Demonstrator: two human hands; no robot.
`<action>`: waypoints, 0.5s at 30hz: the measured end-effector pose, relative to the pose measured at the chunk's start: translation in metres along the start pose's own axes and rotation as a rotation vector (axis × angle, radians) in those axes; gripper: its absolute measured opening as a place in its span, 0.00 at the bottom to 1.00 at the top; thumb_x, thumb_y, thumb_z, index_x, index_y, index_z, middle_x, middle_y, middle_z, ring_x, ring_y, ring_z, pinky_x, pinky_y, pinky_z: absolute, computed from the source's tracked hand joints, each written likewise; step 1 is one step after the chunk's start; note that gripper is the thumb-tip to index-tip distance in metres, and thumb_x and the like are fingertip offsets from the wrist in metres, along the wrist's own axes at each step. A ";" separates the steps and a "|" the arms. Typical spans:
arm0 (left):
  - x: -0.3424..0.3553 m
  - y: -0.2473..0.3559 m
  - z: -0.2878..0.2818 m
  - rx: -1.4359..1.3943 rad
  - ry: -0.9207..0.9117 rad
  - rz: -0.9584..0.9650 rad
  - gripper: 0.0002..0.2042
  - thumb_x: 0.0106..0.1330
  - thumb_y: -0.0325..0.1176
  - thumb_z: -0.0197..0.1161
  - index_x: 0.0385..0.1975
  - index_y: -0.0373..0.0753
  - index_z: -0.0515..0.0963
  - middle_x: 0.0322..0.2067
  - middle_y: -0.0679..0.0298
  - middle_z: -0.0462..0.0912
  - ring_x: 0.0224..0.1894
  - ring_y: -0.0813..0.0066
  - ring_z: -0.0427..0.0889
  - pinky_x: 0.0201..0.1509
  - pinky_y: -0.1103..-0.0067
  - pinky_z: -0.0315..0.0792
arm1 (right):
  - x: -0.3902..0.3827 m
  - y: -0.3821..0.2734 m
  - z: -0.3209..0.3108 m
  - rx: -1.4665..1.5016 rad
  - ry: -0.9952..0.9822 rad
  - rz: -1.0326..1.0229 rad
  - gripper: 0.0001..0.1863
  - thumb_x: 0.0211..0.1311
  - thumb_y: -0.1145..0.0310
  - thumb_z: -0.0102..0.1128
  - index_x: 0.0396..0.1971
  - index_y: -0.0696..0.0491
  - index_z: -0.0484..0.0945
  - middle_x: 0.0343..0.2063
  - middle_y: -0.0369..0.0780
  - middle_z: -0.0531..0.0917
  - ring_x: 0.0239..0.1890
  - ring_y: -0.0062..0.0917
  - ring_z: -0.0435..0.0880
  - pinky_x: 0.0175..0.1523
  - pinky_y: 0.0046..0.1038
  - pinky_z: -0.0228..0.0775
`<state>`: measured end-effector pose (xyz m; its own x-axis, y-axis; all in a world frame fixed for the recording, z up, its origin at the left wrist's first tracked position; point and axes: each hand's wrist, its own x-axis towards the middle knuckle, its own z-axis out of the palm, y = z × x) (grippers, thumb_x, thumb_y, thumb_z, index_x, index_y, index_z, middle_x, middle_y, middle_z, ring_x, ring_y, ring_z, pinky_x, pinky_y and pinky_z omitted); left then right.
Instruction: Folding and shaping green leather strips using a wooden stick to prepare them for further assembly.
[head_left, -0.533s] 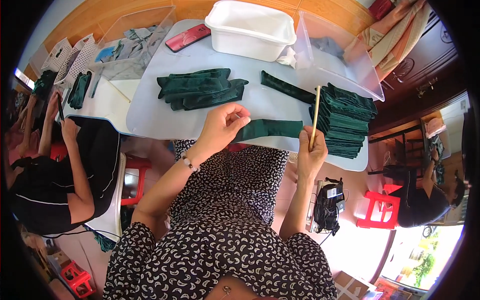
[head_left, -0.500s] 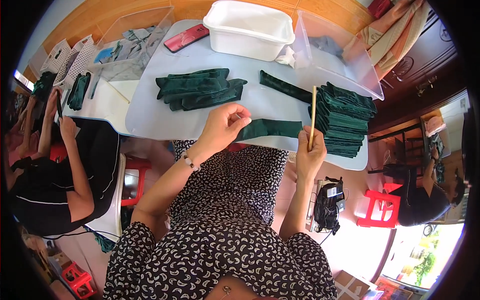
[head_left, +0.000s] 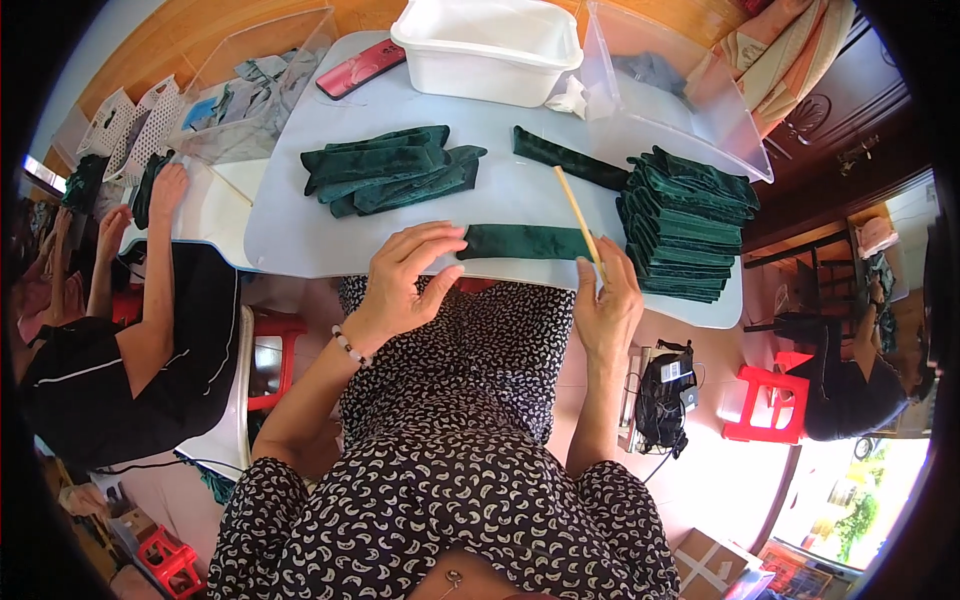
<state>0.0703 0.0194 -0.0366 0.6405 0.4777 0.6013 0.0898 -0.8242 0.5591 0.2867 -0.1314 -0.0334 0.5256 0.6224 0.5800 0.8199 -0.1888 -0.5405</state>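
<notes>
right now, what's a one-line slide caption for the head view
Left hand at one end of a dark green fabric strip, right hand holding a thin stick at the other.

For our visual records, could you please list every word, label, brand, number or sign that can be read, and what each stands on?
No text can be read with certainty.
White label on the black bag-like item: too small to read.
Red phone: any print is too small to make out.
Green fabric strip and pale stick: no lettering visible.
</notes>
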 end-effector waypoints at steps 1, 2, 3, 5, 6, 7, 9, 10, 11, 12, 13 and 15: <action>0.001 0.003 -0.004 0.018 -0.047 -0.006 0.15 0.57 0.32 0.67 0.44 0.39 0.79 0.50 0.61 0.79 0.54 0.61 0.77 0.55 0.67 0.70 | -0.002 0.002 0.001 0.002 -0.001 -0.001 0.14 0.58 0.70 0.62 0.45 0.55 0.79 0.47 0.48 0.81 0.35 0.42 0.85 0.38 0.35 0.76; 0.001 0.005 -0.006 0.020 -0.044 -0.008 0.15 0.57 0.32 0.67 0.44 0.39 0.79 0.50 0.61 0.79 0.54 0.61 0.77 0.55 0.67 0.70 | -0.002 0.000 0.000 -0.026 -0.095 0.034 0.15 0.57 0.69 0.63 0.45 0.55 0.79 0.48 0.48 0.81 0.37 0.42 0.84 0.39 0.35 0.76; 0.001 0.009 -0.006 0.076 -0.112 0.014 0.19 0.57 0.35 0.67 0.48 0.39 0.77 0.52 0.61 0.78 0.54 0.61 0.76 0.58 0.66 0.68 | -0.003 -0.001 -0.001 -0.056 -0.189 0.069 0.17 0.56 0.67 0.65 0.45 0.55 0.79 0.49 0.48 0.80 0.39 0.43 0.84 0.40 0.35 0.76; -0.001 0.009 -0.006 0.130 -0.179 0.037 0.23 0.56 0.38 0.68 0.52 0.39 0.75 0.54 0.61 0.76 0.55 0.60 0.75 0.61 0.66 0.66 | -0.007 0.005 -0.004 -0.064 -0.249 0.068 0.20 0.54 0.63 0.67 0.46 0.55 0.79 0.52 0.47 0.78 0.41 0.43 0.84 0.41 0.36 0.76; -0.002 0.007 -0.005 0.178 -0.229 0.046 0.25 0.54 0.39 0.69 0.53 0.40 0.74 0.55 0.62 0.75 0.55 0.60 0.74 0.61 0.66 0.64 | -0.007 0.005 -0.007 -0.066 -0.261 0.029 0.22 0.53 0.63 0.68 0.47 0.55 0.78 0.53 0.47 0.77 0.40 0.43 0.84 0.42 0.36 0.76; -0.004 0.005 -0.003 0.226 -0.279 0.057 0.28 0.53 0.40 0.70 0.55 0.40 0.74 0.57 0.63 0.74 0.56 0.61 0.72 0.62 0.66 0.63 | -0.008 0.005 -0.010 -0.069 -0.272 -0.010 0.23 0.52 0.63 0.69 0.48 0.55 0.78 0.55 0.46 0.76 0.40 0.43 0.84 0.42 0.37 0.76; -0.006 0.000 -0.001 0.246 -0.278 0.070 0.28 0.52 0.39 0.70 0.55 0.41 0.74 0.56 0.64 0.74 0.55 0.61 0.72 0.62 0.66 0.63 | -0.009 0.004 -0.014 -0.063 -0.308 0.005 0.24 0.51 0.64 0.70 0.48 0.55 0.77 0.55 0.46 0.76 0.41 0.42 0.83 0.42 0.38 0.75; -0.006 -0.002 -0.001 0.269 -0.278 0.082 0.29 0.51 0.39 0.71 0.55 0.42 0.74 0.55 0.65 0.74 0.54 0.61 0.72 0.61 0.67 0.63 | -0.010 0.003 -0.015 -0.055 -0.344 0.020 0.25 0.50 0.64 0.70 0.49 0.54 0.77 0.56 0.45 0.75 0.41 0.42 0.83 0.43 0.38 0.75; -0.005 -0.001 0.000 0.267 -0.278 0.083 0.29 0.51 0.39 0.71 0.55 0.42 0.74 0.55 0.65 0.74 0.54 0.61 0.72 0.61 0.67 0.63 | -0.010 0.003 -0.016 -0.057 -0.343 0.021 0.25 0.50 0.64 0.70 0.49 0.54 0.77 0.56 0.45 0.75 0.41 0.42 0.83 0.43 0.38 0.75; -0.004 -0.001 0.000 0.230 -0.254 0.059 0.27 0.51 0.37 0.70 0.54 0.42 0.74 0.54 0.64 0.75 0.53 0.61 0.73 0.59 0.67 0.65 | -0.010 0.004 -0.016 -0.058 -0.339 0.021 0.25 0.49 0.65 0.70 0.49 0.54 0.77 0.55 0.45 0.76 0.42 0.42 0.83 0.43 0.38 0.75; -0.003 0.000 -0.001 0.194 -0.230 0.035 0.25 0.52 0.35 0.70 0.53 0.42 0.75 0.52 0.64 0.76 0.52 0.60 0.73 0.58 0.67 0.66 | -0.010 0.004 -0.016 -0.058 -0.335 0.020 0.25 0.49 0.66 0.71 0.49 0.53 0.76 0.54 0.45 0.76 0.43 0.42 0.83 0.43 0.37 0.75; -0.001 0.001 -0.002 0.105 -0.158 0.004 0.21 0.54 0.32 0.68 0.50 0.41 0.77 0.49 0.63 0.78 0.48 0.62 0.75 0.54 0.69 0.68 | -0.010 0.008 -0.015 -0.023 -0.297 0.000 0.24 0.51 0.66 0.69 0.49 0.53 0.77 0.53 0.45 0.77 0.42 0.42 0.83 0.43 0.36 0.75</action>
<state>0.0681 0.0185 -0.0351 0.7524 0.4275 0.5012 0.1612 -0.8572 0.4891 0.2907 -0.1505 -0.0346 0.4387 0.8169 0.3744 0.8266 -0.2034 -0.5247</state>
